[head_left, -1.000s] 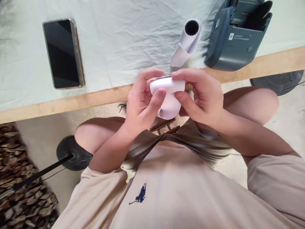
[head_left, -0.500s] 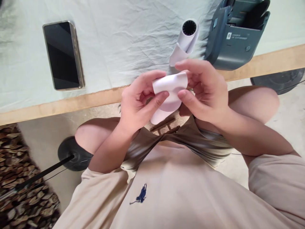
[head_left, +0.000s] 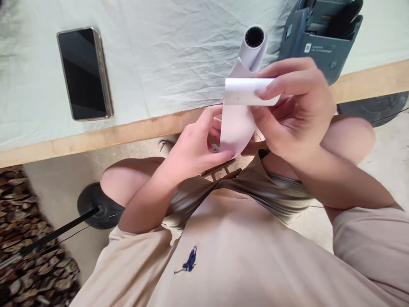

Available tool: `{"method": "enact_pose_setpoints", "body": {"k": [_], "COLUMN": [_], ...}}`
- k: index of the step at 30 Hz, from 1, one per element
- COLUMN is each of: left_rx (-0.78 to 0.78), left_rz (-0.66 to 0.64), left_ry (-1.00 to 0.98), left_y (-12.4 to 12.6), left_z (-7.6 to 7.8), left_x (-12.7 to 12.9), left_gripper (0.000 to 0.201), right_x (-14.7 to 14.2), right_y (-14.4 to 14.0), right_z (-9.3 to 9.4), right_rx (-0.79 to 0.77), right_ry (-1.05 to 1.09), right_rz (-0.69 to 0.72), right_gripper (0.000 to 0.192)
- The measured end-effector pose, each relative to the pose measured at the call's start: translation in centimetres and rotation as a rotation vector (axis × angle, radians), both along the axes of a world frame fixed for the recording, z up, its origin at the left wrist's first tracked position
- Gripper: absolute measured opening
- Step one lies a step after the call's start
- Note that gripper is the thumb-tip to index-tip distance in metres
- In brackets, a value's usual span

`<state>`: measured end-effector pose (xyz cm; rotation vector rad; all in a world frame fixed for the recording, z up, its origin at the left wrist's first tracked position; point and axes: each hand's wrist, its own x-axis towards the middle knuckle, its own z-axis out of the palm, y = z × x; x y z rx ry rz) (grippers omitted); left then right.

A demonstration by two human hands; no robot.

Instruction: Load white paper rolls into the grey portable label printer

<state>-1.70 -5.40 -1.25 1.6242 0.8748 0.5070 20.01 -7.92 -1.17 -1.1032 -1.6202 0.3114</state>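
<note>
White paper strip (head_left: 238,123) is stretching between my hands.
My right hand (head_left: 297,111) is pinching its top, my left hand (head_left: 194,149) is gripping its bottom end.

Wooden table (head_left: 96,138) under a wrinkled pale cloth (head_left: 159,55), bare concrete floor (head_left: 386,145), patterned rug (head_left: 28,256), daylight

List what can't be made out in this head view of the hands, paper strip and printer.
- Printer: top cut off by the frame edge, front corner behind the right hand; label too small to read.
- Paper strip: lower end hidden by the left hand.
- Phone: screen dark, nothing shown.
</note>
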Motion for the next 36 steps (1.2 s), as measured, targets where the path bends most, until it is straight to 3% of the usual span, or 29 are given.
{"method": "enact_pose_setpoints", "body": {"k": [4, 7, 11, 14, 17, 20, 23, 26, 30, 33, 36], "left_rx": [0.242, 0.272, 0.226, 0.282, 0.284, 0.233, 0.242, 0.372, 0.248, 0.282, 0.411], "left_rz": [0.108, 0.214, 0.277, 0.244, 0.226, 0.232, 0.265, 0.217, 0.193, 0.23, 0.246], "left_ry": [-0.112, -0.215, -0.202, -0.321, -0.408, -0.396, -0.358, -0.522, -0.413, -0.281, -0.275], "left_y": [-0.6, -0.8, -0.6, -0.3, -0.1, 0.0, -0.1, -0.1, 0.0, 0.1, 0.0], "left_z": [-0.8, -1.0, -1.0, -1.6, -2.1, -2.2, -2.6, -3.1, -2.6, -2.0, -2.8], "left_x": [0.2, 0.1, 0.1, 0.2, 0.4, 0.5, 0.5, 0.5, 0.4, 0.3, 0.4], "left_gripper": [0.069, 0.048, 0.04, 0.039, 0.041, 0.04, 0.031, 0.041, 0.043, 0.03, 0.034], "right_x": [0.4, 0.5, 0.1, -0.1, -0.2, -0.3, -0.3, -0.2, -0.1, -0.1, -0.1], "right_y": [0.3, 0.3, 0.0, -0.4, -0.7, -0.7, -0.6, -0.6, -0.6, -0.7, -0.8], "right_z": [-0.3, -0.7, -1.3, -1.1, -0.6, -0.3, -0.7, -0.8, -0.3, -0.2, -0.9], "right_rx": [0.12, 0.16, 0.063, -0.129, -0.241, -0.192, -0.212, -0.342, -0.284, -0.205, -0.255], "right_ry": [-0.053, -0.128, -0.06, 0.119, 0.141, 0.113, 0.183, 0.19, 0.109, 0.099, -0.024], "right_rz": [0.062, 0.175, 0.223, 0.257, 0.22, 0.209, 0.273, 0.299, 0.259, 0.277, 0.28], "right_gripper": [0.017, 0.018, 0.017, 0.033, 0.021, 0.009, 0.029, 0.038, 0.024, 0.039, 0.055]}}
